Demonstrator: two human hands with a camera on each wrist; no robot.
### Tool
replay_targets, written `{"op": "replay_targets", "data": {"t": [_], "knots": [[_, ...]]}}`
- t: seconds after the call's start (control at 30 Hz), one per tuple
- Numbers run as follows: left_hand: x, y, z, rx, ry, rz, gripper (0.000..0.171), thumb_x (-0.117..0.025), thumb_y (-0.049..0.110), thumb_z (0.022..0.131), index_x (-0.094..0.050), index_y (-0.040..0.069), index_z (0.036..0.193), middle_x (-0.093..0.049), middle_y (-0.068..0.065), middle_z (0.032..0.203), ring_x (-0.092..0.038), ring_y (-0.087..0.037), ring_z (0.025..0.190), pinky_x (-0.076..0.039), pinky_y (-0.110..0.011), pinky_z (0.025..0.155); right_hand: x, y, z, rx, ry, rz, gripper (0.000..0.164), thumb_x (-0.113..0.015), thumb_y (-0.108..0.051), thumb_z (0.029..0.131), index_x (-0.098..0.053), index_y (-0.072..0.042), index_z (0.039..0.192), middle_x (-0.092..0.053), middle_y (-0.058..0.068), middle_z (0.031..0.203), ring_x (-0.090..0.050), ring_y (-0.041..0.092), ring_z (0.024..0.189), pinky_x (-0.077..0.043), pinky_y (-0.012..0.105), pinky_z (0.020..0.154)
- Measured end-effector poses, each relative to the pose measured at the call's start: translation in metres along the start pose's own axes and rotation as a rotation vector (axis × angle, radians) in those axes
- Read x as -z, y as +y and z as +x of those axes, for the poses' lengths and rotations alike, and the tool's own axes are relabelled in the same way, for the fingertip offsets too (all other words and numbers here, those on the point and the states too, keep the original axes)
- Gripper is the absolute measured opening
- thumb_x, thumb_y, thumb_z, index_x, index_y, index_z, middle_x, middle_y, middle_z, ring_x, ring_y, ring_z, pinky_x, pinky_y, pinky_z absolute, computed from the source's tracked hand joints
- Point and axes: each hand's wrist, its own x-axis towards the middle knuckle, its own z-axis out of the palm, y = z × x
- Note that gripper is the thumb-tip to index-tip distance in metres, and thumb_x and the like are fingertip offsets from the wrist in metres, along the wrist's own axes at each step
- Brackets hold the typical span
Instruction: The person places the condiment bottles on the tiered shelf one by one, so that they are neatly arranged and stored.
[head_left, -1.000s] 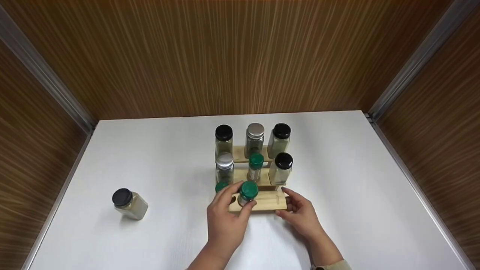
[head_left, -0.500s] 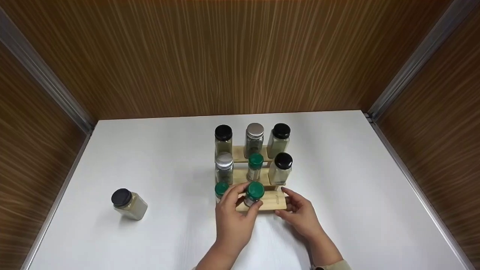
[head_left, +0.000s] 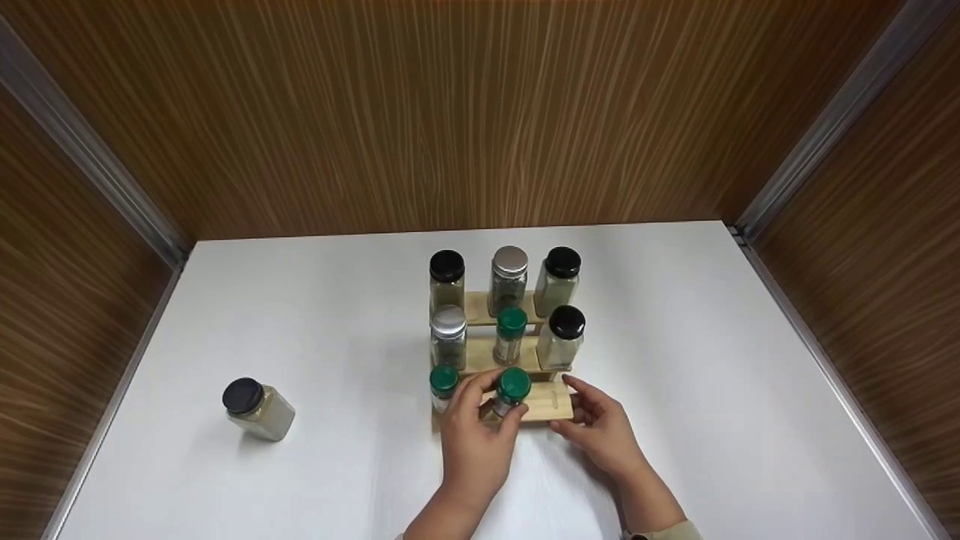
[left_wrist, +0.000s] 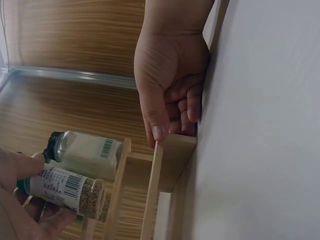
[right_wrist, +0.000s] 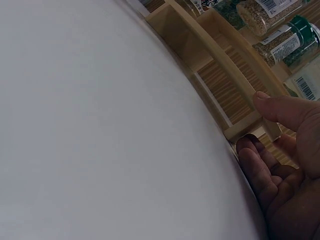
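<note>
In the head view my left hand (head_left: pixel 476 446) holds a green-capped spice jar (head_left: pixel 514 384) between thumb and fingers, over the middle of the front tier of a wooden spice rack (head_left: pixel 551 401). The left wrist view shows this jar's barcode label (left_wrist: pixel 72 185) and brown grains at its bottom. Whether its base touches the shelf I cannot tell. My right hand (head_left: pixel 604 431) grips the right end of the front tier, its thumb on the front rail in the right wrist view. Another green-capped jar (head_left: pixel 444 381) stands at the front tier's left end, partly behind my left hand.
Behind, the middle tier bears a silver-capped jar (head_left: pixel 449 337), a small green-capped jar (head_left: pixel 511 334) and a black-capped jar (head_left: pixel 561 337). Three more jars stand on the top tier. A black-capped jar (head_left: pixel 261 409) is apart on the white table (head_left: pixel 337 465). Wood-grain panels (head_left: pixel 450 112) enclose the table.
My left hand has moved right with the green-capped jar, from left of centre to the middle of the front tier, uncovering the jar at the left end. My right hand stays in place.
</note>
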Motion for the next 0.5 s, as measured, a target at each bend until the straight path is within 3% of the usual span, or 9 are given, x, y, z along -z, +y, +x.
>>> {"op": "replay_targets", "data": {"t": [0.5], "knots": [[-0.011, -0.014, -0.001, 0.061, 0.037, 0.023, 0.048, -0.088, -0.004, 0.083, -0.068, 0.005, 0.126, -0.067, -0.007, 0.12, -0.066, -0.027, 0.116, -0.06, -0.034, 0.092, 0.001, 0.001, -0.001, -0.001, 0.01, 0.004, 0.075, -0.082, 0.015, 0.081, -0.05, 0.013, 0.148, -0.07, 0.025, 0.112, -0.07, 0.018, 0.089, -0.058, 0.023, 0.074]]}}
